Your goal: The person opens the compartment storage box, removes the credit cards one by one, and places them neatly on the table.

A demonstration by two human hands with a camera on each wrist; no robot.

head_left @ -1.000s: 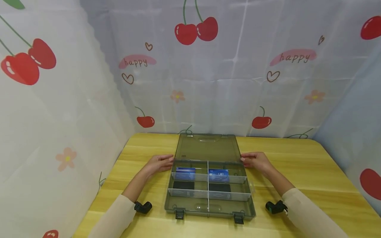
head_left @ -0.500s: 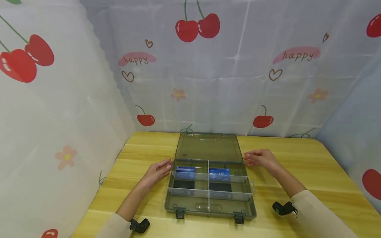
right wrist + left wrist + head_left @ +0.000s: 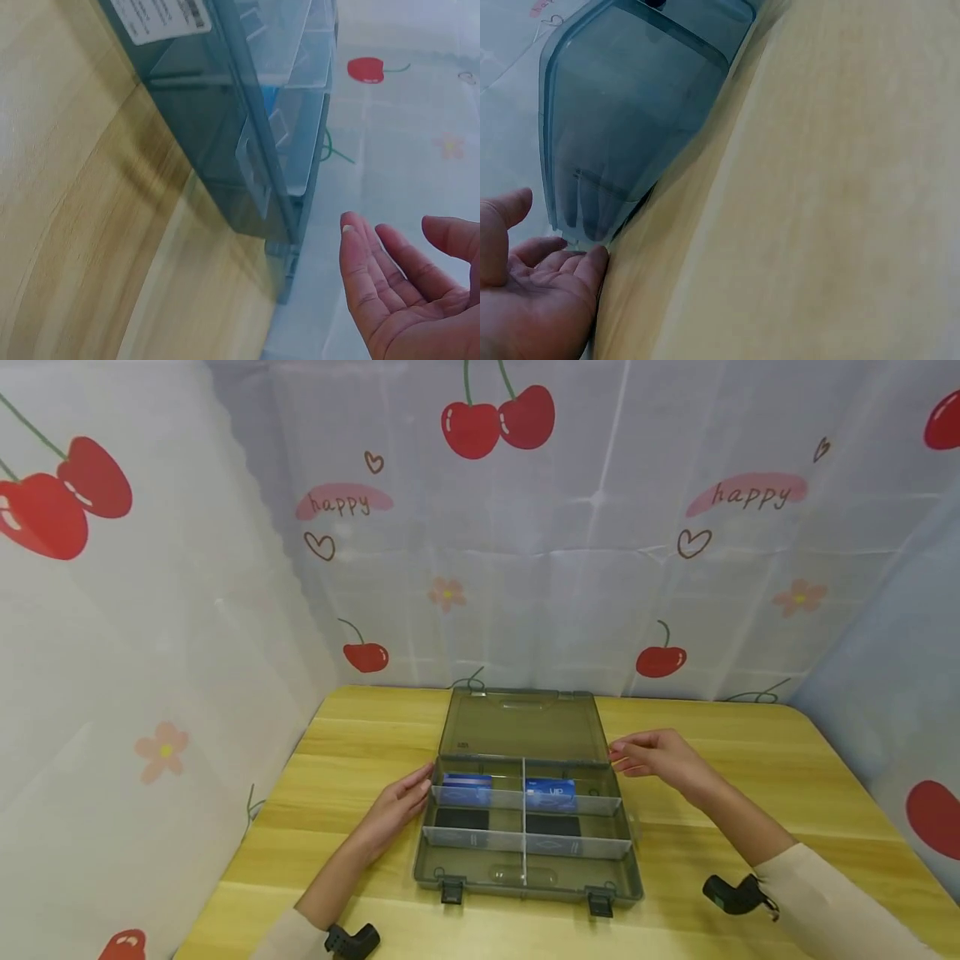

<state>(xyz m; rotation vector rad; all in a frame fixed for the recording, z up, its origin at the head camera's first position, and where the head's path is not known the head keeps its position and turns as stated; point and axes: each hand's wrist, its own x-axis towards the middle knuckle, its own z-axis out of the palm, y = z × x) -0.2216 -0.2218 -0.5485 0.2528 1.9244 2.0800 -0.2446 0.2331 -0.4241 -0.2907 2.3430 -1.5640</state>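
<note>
A see-through grey-green organizer box (image 3: 525, 887) lies on the table with its lid (image 3: 525, 725) folded back flat behind it. White dividers split it into compartments. Blue cards (image 3: 467, 785) sit in the back left one, and a blue card marked VIP (image 3: 551, 792) in the back right. Flat black pieces (image 3: 462, 818) lie in both middle compartments. My left hand (image 3: 393, 808) is at the box's left side, fingers extended, fingertips at the wall. On the other side, my right hand (image 3: 663, 760) hovers by the lid's hinge corner, fingers loosely extended, holding nothing.
The wooden table (image 3: 360, 735) reaches back to a cherry-print cloth (image 3: 540, 568) that also hangs at both sides. Two black latches (image 3: 452, 891) project from the box's front edge. A white label (image 3: 161, 16) shows on the box in the right wrist view.
My left hand has slid slightly toward the front along the box's side. The right forearm has swung outward while its fingertips stay near the hinge corner. The box shifts slightly up in view.
</note>
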